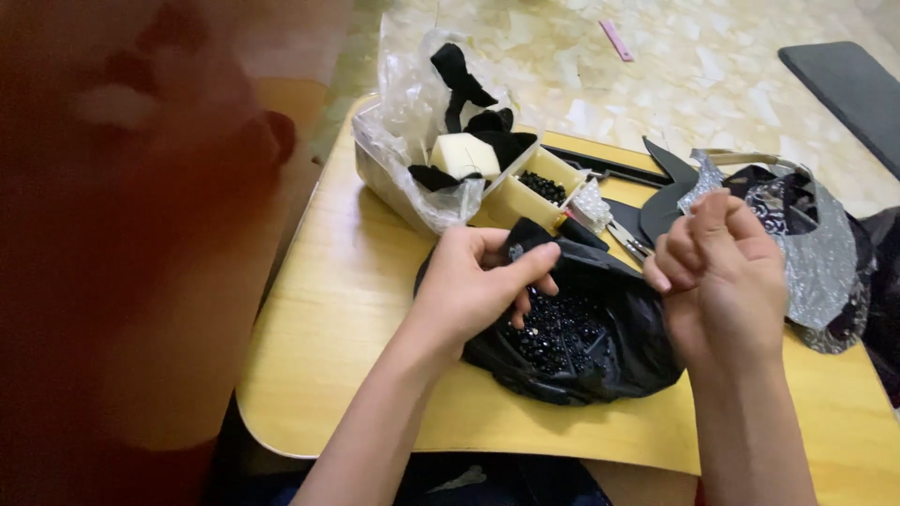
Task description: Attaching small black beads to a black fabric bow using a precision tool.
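Observation:
An open black plastic bag point(619, 351) lies on the yellow table point(328, 309), with many small black beads point(561, 335) in it. My left hand point(473, 286) rests on the bag's left rim and pinches a small dark piece between thumb and fingers, too small to identify. Over the bag's right edge my right hand point(722, 272) is raised with its fingers pinched together; I cannot tell whether it holds something thin.
A clear box point(389, 183) lined with crinkled plastic holds black fabric scraps and a pale foam block point(463, 155). Beside it stands a small yellow compartment of black beads point(542, 186). Scissors point(626, 239), black cut shapes and silver glitter fabric point(820, 253) lie at right. A blurred red-brown surface fills the left.

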